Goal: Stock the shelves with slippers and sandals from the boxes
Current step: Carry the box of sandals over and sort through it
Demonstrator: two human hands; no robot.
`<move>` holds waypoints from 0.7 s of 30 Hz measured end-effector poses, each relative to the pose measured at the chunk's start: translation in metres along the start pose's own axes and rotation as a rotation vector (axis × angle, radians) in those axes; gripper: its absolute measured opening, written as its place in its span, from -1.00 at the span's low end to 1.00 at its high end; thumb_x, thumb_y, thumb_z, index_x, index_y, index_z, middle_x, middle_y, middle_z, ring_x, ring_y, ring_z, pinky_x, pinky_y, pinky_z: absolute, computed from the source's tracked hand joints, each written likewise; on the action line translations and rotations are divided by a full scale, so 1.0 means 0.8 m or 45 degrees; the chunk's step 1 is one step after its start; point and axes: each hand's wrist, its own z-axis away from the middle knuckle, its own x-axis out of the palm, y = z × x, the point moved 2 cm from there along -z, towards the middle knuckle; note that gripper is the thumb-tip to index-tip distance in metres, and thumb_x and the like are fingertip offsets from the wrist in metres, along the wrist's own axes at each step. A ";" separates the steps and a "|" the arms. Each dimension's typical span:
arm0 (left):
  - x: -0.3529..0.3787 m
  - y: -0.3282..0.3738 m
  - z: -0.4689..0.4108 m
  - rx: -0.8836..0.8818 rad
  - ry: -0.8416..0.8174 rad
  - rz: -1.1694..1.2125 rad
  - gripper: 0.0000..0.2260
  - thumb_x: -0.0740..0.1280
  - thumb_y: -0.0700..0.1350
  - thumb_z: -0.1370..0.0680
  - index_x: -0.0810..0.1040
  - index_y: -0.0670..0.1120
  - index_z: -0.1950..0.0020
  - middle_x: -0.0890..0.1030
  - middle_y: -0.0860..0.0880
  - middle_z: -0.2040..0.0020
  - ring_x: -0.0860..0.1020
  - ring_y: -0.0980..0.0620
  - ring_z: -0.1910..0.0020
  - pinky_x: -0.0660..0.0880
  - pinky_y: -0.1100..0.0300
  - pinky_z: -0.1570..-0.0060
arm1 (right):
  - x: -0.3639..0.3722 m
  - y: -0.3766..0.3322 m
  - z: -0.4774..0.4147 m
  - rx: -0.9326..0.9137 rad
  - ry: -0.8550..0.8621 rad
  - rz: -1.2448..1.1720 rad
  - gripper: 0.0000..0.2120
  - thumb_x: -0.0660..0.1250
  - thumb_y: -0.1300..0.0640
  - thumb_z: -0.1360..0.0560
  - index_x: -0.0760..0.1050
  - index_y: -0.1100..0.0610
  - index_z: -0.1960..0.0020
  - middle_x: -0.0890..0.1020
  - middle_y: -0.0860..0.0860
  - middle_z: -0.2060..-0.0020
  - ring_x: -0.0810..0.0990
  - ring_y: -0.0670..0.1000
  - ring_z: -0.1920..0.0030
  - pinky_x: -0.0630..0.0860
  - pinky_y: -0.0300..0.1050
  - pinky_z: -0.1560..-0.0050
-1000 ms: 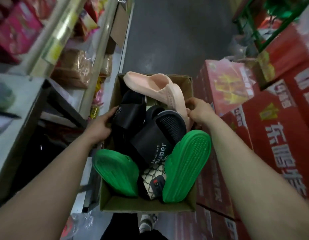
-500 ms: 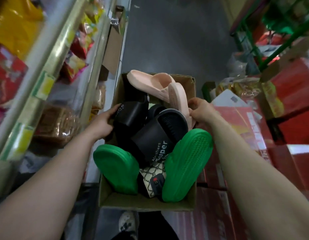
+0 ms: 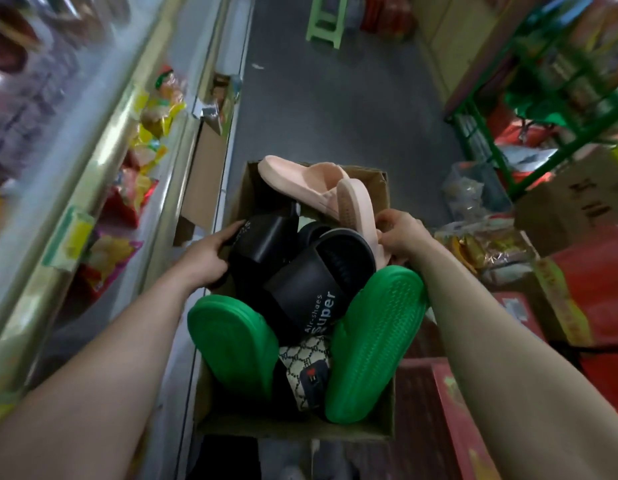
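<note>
One cardboard box [image 3: 293, 427], open top, held up over the aisle floor [image 3: 335, 109] between both forearms. All the footwear is inside it, piled loose.

Count in the box:
- Green slippers, two: left one [image 3: 231, 344] and right one [image 3: 373, 344], both standing on end at the near wall, soles showing.
- Black slides, two clear: one with white "Air-shoes Super" lettering [image 3: 314, 292] in the middle, another [image 3: 266, 237] against the left wall. More dark shapes sit underneath; count not certain.
- Pink slippers, two: one [image 3: 300, 181] lying across the far end, one [image 3: 356, 209] on edge by the right wall.
- Patterned slipper, one [image 3: 305, 362], wedged between the two green ones.

Left hand [image 3: 205, 258]: clasps the box's left rim, thumb on the black slide there, fingers tucked out of sight.
Right hand [image 3: 401, 237]: fingers curled at the right rim, touching the upright pink slipper.

Surroundings: shelves [image 3: 103, 140] of packaged goods on the left, blurred. One green stool [image 3: 326, 22] far down the aisle. One green rack [image 3: 542, 109] and stacked red cartons [image 3: 594, 278] on the right.
</note>
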 end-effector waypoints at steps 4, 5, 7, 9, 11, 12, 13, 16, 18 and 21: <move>-0.057 0.021 -0.120 0.040 -0.046 0.034 -0.26 0.30 -0.29 -0.46 0.22 0.35 -0.46 0.43 0.00 -0.43 0.50 -0.11 -0.28 0.49 0.11 -0.14 | -0.026 -0.064 -0.096 0.055 0.051 -0.040 -0.80 0.39 0.07 -0.53 0.47 -0.06 -0.12 0.59 0.01 0.12 0.66 0.05 0.23 0.57 -0.19 0.48; -0.076 0.027 -0.151 0.040 -0.055 0.071 -0.25 0.29 -0.29 -0.44 0.23 0.37 -0.44 0.43 0.02 -0.42 0.50 -0.10 -0.27 0.50 0.08 -0.17 | -0.035 -0.084 -0.122 0.062 0.059 -0.050 -0.80 0.40 0.07 -0.52 0.47 -0.06 -0.12 0.59 0.01 0.13 0.66 0.05 0.23 0.57 -0.19 0.48; -0.102 0.041 -0.191 0.079 -0.073 0.094 -0.25 0.29 -0.22 -0.38 0.23 0.47 -0.38 0.44 0.04 -0.41 0.50 -0.09 -0.28 0.51 0.05 -0.20 | -0.052 -0.108 -0.156 0.066 0.068 -0.066 -0.80 0.40 0.07 -0.52 0.48 -0.08 -0.10 0.60 0.01 0.11 0.67 0.04 0.23 0.58 -0.18 0.46; -0.133 0.055 -0.247 0.091 -0.063 0.081 -0.26 0.29 -0.22 -0.40 0.24 0.44 -0.40 0.46 0.01 -0.40 0.53 -0.11 -0.24 0.53 0.11 -0.10 | -0.073 -0.141 -0.203 0.066 0.070 -0.082 -0.80 0.41 0.07 -0.51 0.48 -0.08 -0.10 0.60 -0.01 0.13 0.67 0.03 0.23 0.59 -0.18 0.45; -0.157 0.063 -0.302 0.090 -0.056 0.061 -0.28 0.29 -0.29 -0.43 0.28 0.36 -0.44 0.49 -0.01 -0.37 0.57 -0.10 -0.15 0.51 0.18 0.03 | -0.093 -0.172 -0.246 0.062 0.058 -0.082 -0.79 0.41 0.06 -0.51 0.47 -0.08 -0.10 0.58 -0.05 0.18 0.65 0.01 0.23 0.56 -0.20 0.46; -0.170 0.070 -0.328 0.098 -0.062 0.072 -0.28 0.29 -0.28 -0.42 0.29 0.37 -0.43 0.51 -0.01 -0.34 0.59 -0.07 -0.09 0.53 0.19 0.06 | -0.102 -0.186 -0.269 0.060 0.057 -0.088 -0.79 0.41 0.06 -0.50 0.47 -0.08 -0.10 0.57 -0.06 0.19 0.65 0.00 0.23 0.54 -0.21 0.48; -0.182 0.078 -0.354 0.099 -0.076 0.074 -0.28 0.30 -0.25 -0.41 0.29 0.39 -0.41 0.52 -0.01 -0.33 0.60 -0.04 -0.06 0.55 0.20 0.06 | -0.111 -0.198 -0.293 0.055 0.054 -0.095 -0.78 0.41 0.06 -0.49 0.48 -0.08 -0.11 0.56 -0.06 0.19 0.64 -0.01 0.22 0.52 -0.22 0.49; -0.205 0.092 -0.439 0.115 -0.072 0.068 -0.33 0.35 -0.26 -0.46 0.31 0.26 -0.47 0.50 0.00 -0.34 0.52 -0.01 -0.22 0.41 0.30 -0.08 | -0.135 -0.227 -0.368 0.036 0.047 -0.092 -0.77 0.43 0.04 -0.46 0.49 -0.10 -0.08 0.58 -0.05 0.14 0.65 0.00 0.19 0.56 -0.19 0.44; -0.218 0.109 -0.496 0.120 -0.065 0.058 -0.34 0.34 -0.32 -0.49 0.30 0.17 -0.50 0.47 0.03 -0.31 0.48 0.01 -0.22 0.35 0.31 -0.10 | -0.152 -0.242 -0.425 0.025 0.042 -0.091 -0.76 0.43 0.02 -0.43 0.50 -0.10 -0.07 0.59 -0.04 0.12 0.65 0.01 0.18 0.59 -0.16 0.39; -0.236 0.132 -0.587 0.074 -0.084 0.047 -0.33 0.32 -0.30 -0.49 0.29 0.22 -0.49 0.49 -0.01 -0.29 0.51 -0.06 -0.18 0.45 0.20 -0.08 | -0.180 -0.267 -0.518 0.017 0.019 -0.091 -0.76 0.45 0.03 -0.43 0.50 -0.09 -0.06 0.57 -0.07 0.16 0.63 -0.02 0.22 0.49 -0.23 0.46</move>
